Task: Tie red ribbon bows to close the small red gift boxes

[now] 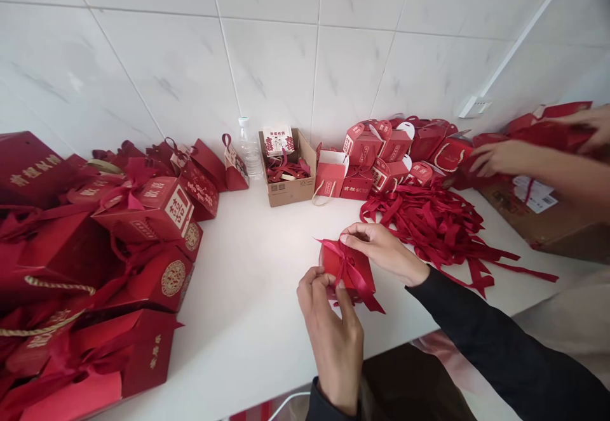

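one red box (363, 263) sits on the desk (248, 281) between two hands. the right hand (385, 251) pinches its one ribbon (353, 275) between fingers; the left hand's (333, 335) fingers bend at the box, grip unclear.

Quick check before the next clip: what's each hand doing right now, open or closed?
Left hand: fingers curled at the red box; exact grip can't be told.
Right hand: closed, pinching the ribbon.
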`<state>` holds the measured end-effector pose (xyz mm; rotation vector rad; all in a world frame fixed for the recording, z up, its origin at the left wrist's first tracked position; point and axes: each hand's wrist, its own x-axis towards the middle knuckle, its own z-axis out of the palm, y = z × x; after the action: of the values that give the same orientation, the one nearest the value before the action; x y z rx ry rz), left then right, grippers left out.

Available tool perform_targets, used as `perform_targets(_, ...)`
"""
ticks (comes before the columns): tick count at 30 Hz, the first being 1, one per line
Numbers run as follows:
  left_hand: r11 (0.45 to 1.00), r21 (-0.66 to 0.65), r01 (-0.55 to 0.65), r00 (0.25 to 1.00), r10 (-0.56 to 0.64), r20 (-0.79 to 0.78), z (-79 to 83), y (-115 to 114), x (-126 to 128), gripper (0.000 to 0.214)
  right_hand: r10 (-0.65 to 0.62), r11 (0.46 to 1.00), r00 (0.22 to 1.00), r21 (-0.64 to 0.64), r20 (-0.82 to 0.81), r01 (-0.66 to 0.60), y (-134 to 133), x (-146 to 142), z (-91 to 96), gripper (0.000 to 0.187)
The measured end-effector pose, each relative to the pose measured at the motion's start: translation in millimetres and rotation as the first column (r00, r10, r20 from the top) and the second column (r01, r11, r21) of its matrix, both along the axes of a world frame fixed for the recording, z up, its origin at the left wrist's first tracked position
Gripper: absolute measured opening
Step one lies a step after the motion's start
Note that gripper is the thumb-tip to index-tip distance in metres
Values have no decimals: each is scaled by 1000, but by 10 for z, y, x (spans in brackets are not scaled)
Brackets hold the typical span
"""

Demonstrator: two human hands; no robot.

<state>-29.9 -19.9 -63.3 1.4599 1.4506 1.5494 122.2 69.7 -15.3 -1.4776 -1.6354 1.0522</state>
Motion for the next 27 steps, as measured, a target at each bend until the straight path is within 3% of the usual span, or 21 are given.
perform_targets(2,1000,-4,13,996,-13,84,15,-37,-50,8,-48,999,998,11,-50,49,-31,-8,6,28)
perform_targets(6,999,-25,-25,964,30,264,-7,-114,-170,25,-213,974,964,42,-159,222,-173,26,7,40)
perform_targets(9,995,-99,-19,972,42,232,-53,-142,-201,26,-322,945,928,-3,-184,327,-369,65,-13,46)
perform_targets(12,988,-136,78,982,-52,182,-60,-161,-185,24,-387,922,902,-68,-190,381,-578,74,-44,48)
perform_targets(17,992,-126,29,984,-6,177,-7,-196,-200,21,-449,893,864,-150,-227,425,-788,37,-63,54)
perform_targets(21,978,-163,133,974,-98,205,-53,-271,-215,31,-455,889,847,-195,-274,415,-843,-47,-63,54)
perform_targets(23,985,-137,107,966,-70,249,-124,-314,-195,39,-452,890,844,-212,-291,403,-833,-114,-89,54)
perform_targets(27,988,-148,-52,948,95,303,-279,-326,-173,51,-398,907,861,-278,-317,317,-735,-271,-213,60)
